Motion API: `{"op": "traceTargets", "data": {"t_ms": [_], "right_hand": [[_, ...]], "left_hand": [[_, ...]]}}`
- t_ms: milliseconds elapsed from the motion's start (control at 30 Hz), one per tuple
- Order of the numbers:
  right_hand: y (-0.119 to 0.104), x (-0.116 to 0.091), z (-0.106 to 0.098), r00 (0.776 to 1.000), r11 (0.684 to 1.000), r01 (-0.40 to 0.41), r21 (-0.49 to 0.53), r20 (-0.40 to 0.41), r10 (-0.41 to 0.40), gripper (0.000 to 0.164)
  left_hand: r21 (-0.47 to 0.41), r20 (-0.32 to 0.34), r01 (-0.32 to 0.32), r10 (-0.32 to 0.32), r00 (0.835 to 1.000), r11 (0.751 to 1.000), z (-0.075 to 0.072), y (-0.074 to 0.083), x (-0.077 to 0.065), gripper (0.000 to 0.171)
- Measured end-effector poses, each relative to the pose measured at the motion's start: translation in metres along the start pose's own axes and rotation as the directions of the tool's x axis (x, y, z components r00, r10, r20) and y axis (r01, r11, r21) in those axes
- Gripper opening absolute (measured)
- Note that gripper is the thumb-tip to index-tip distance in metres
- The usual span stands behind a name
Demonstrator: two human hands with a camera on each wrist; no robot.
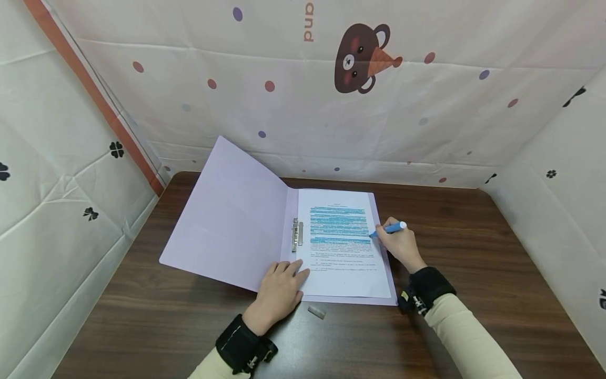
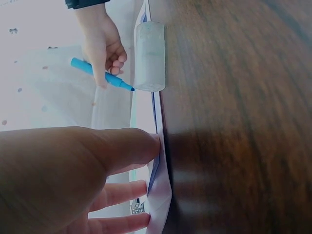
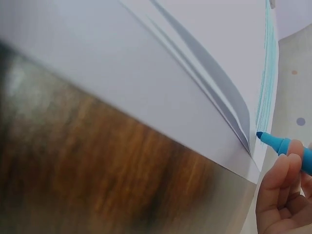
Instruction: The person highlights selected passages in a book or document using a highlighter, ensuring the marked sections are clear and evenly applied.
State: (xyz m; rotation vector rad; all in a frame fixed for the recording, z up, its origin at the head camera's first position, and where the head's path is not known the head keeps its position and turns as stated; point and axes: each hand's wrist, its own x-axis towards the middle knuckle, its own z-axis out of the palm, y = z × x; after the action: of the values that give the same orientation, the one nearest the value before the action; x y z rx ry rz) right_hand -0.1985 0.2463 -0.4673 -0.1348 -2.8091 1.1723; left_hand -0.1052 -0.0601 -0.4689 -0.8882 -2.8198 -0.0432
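In the head view, a lilac folder point(image 1: 227, 205) lies unfolded on the table, with printed paper point(image 1: 345, 281) under its metal clip point(image 1: 295, 235). Blue highlighter strokes cover most of the upper text lines. My right hand point(image 1: 401, 246) pinches a blue highlighter point(image 1: 395, 227), its tip at the right end of a text line. The right wrist view shows the highlighter tip point(image 3: 260, 135) right at the sheet near its edge. My left hand point(image 1: 279, 289) rests with spread, fairly straight fingers on the folder's lower edge and the paper's lower left corner.
A small whitish translucent cylinder point(image 1: 316, 312) lies on the brown wooden table point(image 1: 360, 342) just in front of the folder. Light patterned cloth point(image 1: 293, 116) hangs behind the table and at both sides. Several sheets curl up at the paper's edge point(image 3: 209, 87).
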Motion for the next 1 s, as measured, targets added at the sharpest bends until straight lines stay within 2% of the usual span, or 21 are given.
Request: {"op": "traceTargets", "data": {"t_ms": [233,433,500,667,767,900,1000], "right_hand": [[-0.002,-0.002,0.002,1.0,1.0,-0.02,0.007,-0.011,0.02,0.028],[-0.002,-0.002,0.007,0.996,1.0,0.01,0.028,-0.091,-0.007,0.03],[0.009,0.005,0.011,0.994,0.999,0.041,0.03,-0.104,-0.037,0.032],[0.05,0.033,0.028,0.984,0.994,0.1,-0.051,-0.142,-0.106,0.04],[0.06,0.042,0.035,0.981,0.993,0.109,-0.051,-0.154,-0.116,0.042],[0.053,0.042,0.038,0.981,0.994,0.11,-0.006,-0.161,-0.11,0.049],[0.041,0.038,0.038,0.981,0.992,0.128,-0.012,-0.149,-0.128,0.05]], "left_hand": [[0.009,-0.002,-0.003,0.003,1.0,1.0,0.0,-0.001,0.0,0.043],[0.018,-0.005,-0.007,0.007,1.0,1.0,0.0,-0.001,-0.001,0.043],[0.024,-0.002,-0.006,0.006,1.0,1.0,0.0,-0.001,-0.001,0.043],[0.027,0.002,-0.004,0.004,1.0,1.0,0.0,-0.001,-0.001,0.043],[0.024,0.001,-0.003,0.003,1.0,1.0,0.0,-0.001,-0.001,0.043],[0.023,0.003,-0.001,0.001,1.0,1.0,0.0,0.0,-0.001,0.043],[0.023,0.006,0.002,-0.002,1.0,1.0,0.0,0.0,-0.001,0.043]]}}
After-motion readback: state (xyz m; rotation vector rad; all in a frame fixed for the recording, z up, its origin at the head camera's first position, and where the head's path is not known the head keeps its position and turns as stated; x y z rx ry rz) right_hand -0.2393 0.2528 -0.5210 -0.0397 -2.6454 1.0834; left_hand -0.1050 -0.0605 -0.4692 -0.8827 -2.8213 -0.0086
